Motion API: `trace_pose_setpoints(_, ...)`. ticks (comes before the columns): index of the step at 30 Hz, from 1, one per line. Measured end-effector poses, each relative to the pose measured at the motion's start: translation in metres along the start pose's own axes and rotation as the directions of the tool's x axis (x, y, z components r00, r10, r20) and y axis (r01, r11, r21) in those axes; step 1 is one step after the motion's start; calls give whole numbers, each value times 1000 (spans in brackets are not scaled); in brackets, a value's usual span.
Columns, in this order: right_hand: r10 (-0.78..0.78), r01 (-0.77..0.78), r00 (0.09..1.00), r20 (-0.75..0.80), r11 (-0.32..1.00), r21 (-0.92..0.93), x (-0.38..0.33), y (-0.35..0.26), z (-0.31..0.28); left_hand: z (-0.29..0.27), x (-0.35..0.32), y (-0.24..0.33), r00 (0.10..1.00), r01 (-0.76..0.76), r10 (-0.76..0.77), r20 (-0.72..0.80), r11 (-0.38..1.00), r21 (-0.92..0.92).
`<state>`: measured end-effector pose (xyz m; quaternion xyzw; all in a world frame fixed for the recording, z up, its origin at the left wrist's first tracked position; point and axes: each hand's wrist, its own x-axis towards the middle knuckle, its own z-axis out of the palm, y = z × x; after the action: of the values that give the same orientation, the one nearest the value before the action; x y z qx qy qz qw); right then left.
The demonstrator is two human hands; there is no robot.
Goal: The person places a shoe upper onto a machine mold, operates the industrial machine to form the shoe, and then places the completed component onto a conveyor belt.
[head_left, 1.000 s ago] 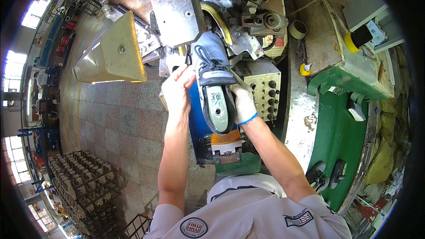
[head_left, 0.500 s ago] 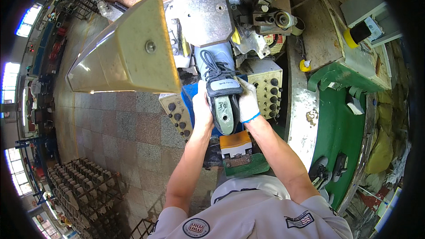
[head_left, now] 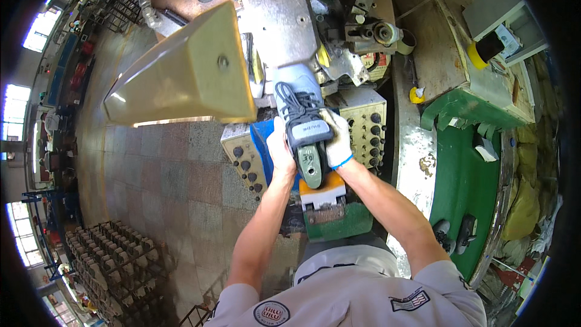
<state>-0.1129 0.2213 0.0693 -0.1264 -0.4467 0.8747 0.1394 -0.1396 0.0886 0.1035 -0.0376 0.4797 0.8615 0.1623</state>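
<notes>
A grey-blue lace-up shoe (head_left: 299, 106) with dark laces is held toe-away under a bright metal block (head_left: 281, 27) of a machine. A green shoe last (head_left: 311, 166) fills it and sticks out at the heel end. My left hand (head_left: 280, 148) grips the near left side of the shoe. On the right side, my right hand (head_left: 338, 139), in a white glove with a blue cuff edge, is closed round it. The last's near end overlaps an orange-topped pad (head_left: 327, 184). The toe's tip is hidden beneath the block.
A large tan guard (head_left: 187, 72) juts out at the left. Control boxes with black knobs (head_left: 363, 124) flank the shoe. A green-lined trough (head_left: 463, 175) at the right holds dark shoes (head_left: 466, 234). Racks of shoe-shaped pieces (head_left: 115, 260) stand on the tiled floor, lower left.
The view has shifted slightly. The shoe's heel end has come nearer the orange pad and now overlaps it, with its angle slightly changed. Both hands keep their hold.
</notes>
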Motion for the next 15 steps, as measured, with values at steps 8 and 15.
trace_pose_setpoints(8,127,-127,988,-91,992,5,-59,-71,-68,-11,-46,44,937,44,63,-343,954,296)
trace_pose_setpoints(15,282,-206,661,-695,959,194,-197,-106,-291,95,-87,45,939,-16,310,-148,469,883)
